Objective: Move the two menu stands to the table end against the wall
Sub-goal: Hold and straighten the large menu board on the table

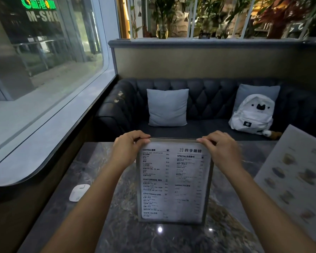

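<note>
A framed drinks menu stand (173, 181) with black text on white stands upright in the middle of the dark marble table (102, 225). My left hand (130, 145) grips its top left corner and my right hand (219, 147) grips its top right corner. A second menu stand (295, 178), showing pictures of food, leans at the right edge of the table, apart from both hands. Its lower part runs out of view.
A small white oval device (78, 192) lies on the table near the window side at left. A curved window ledge (35, 152) runs along the left. Beyond the table is a dark tufted sofa (208, 99) with a grey cushion (167, 107) and a white backpack (252, 114).
</note>
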Motion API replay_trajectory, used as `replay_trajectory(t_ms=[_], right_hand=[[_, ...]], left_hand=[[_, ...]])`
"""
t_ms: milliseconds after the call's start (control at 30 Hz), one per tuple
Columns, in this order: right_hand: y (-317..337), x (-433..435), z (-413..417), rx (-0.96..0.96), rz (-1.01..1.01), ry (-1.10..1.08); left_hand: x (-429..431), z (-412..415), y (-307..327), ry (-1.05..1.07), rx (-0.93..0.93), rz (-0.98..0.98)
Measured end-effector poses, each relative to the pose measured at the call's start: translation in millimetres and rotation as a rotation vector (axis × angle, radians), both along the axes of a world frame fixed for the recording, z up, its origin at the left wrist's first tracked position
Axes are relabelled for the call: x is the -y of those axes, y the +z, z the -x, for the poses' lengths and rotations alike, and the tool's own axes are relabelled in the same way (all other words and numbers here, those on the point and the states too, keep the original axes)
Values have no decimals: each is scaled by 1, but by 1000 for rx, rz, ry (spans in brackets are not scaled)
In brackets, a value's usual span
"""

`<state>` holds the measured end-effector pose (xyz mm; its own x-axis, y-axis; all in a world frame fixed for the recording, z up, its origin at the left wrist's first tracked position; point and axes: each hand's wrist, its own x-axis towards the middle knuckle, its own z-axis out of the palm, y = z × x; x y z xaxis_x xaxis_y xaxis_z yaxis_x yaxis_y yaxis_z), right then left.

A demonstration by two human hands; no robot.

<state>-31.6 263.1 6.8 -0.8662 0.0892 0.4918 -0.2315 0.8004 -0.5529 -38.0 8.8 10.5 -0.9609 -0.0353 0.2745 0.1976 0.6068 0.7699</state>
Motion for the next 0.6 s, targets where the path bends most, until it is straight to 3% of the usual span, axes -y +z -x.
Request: replay_trajectory(t_ms=[267,400,600], right_hand=[[7,-3,0,46,-136,-20],[9,-6,-5,62,-237,-27],[21,-32,-23,6,-258,-68]], left_hand=[[2,1,5,-14,-8,119],[-1,-2,15,-30,-134,357],[-35,-5,35,-112,-279,402]])
